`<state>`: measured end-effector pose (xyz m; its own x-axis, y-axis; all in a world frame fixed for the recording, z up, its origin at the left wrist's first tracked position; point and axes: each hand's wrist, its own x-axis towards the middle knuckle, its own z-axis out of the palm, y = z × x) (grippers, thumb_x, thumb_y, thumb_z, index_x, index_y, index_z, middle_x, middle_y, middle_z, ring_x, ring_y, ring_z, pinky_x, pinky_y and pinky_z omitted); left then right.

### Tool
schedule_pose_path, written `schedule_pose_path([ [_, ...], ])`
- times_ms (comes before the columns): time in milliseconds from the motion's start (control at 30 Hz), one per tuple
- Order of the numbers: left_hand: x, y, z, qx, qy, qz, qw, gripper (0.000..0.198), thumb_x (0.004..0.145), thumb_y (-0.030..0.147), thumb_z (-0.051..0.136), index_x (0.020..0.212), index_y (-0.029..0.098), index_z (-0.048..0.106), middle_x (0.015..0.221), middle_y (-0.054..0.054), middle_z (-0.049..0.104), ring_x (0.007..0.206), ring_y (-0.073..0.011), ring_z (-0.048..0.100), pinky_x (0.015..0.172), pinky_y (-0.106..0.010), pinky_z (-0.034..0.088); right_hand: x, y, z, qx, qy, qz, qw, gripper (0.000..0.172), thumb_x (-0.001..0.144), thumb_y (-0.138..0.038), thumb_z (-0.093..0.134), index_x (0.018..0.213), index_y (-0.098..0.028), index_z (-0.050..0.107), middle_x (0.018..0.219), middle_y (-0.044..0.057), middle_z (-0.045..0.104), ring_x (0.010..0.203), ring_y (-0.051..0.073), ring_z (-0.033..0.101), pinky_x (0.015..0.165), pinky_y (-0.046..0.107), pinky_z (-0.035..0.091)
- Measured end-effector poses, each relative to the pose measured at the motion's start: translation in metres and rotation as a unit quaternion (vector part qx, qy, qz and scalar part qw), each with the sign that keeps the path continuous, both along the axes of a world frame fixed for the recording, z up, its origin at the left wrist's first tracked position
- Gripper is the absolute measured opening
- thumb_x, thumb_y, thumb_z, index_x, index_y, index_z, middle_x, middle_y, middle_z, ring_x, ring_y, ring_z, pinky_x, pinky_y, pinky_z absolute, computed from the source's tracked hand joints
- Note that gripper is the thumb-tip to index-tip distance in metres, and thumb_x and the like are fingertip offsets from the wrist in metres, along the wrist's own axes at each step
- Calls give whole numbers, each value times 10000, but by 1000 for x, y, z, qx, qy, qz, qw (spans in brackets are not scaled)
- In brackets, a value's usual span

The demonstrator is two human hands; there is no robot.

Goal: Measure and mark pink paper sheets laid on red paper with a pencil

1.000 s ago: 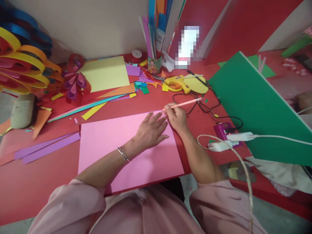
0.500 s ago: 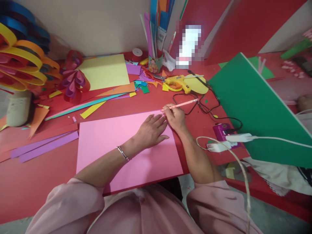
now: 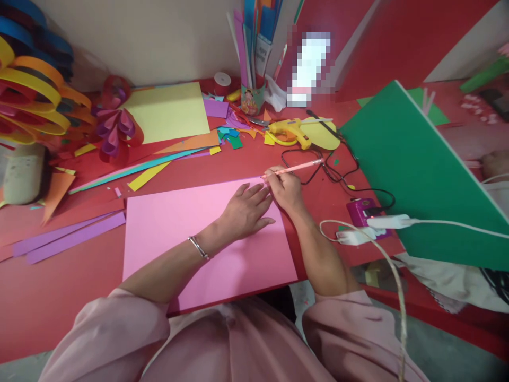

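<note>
A pink sheet of paper (image 3: pixel 170 228) lies on the red table in front of me. My left hand (image 3: pixel 248 209) rests flat on its upper right part, fingers stretched out and palm down. Close beside it, my right hand (image 3: pixel 283 188) pinches a pink pencil (image 3: pixel 302 166) at the sheet's top right corner. The pencil slants low over the table, its back end pointing right. A thin purple edge shows along the sheet's top. The fingers of my right hand partly cover the pencil's front end.
A yellow glue gun (image 3: pixel 292 131), scissors (image 3: pixel 256 121) and paper scraps lie behind. A black cord (image 3: pixel 338 183) runs to a purple power adapter (image 3: pixel 361 212) at right. A green board (image 3: pixel 429 191) leans there. Paper strips (image 3: pixel 79 236) and a yellow sheet (image 3: pixel 167 111) lie left.
The whole view has shifted slightly, so things sit a little higher and further left. Both hands keep their places on the pink sheet, and the pencil stays pinched in my right hand.
</note>
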<state>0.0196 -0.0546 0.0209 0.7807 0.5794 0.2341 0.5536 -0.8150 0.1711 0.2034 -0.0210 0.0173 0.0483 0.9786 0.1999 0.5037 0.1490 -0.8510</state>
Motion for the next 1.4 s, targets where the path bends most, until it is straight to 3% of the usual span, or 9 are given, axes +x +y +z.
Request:
schedule_pose_path([
  [1133,-1,0,-1,14,-3,5,1000,623,1051,627,514,1401,130,650,1510,-197,625,1430,-384,565,1175,-601,438,0,0,0,32,-1,0,999,244,1002,-415,518,894,-255,668,850,25,791,845,213,751,829,340,551],
  [1400,0,1,-2,22,-9,4,1000,614,1055,622,517,1388,124,652,1478,-184,653,1419,-383,577,1171,-599,447,0,-1,2,35,-7,7,999,224,976,-383,520,842,-253,644,800,23,778,781,210,742,762,325,538],
])
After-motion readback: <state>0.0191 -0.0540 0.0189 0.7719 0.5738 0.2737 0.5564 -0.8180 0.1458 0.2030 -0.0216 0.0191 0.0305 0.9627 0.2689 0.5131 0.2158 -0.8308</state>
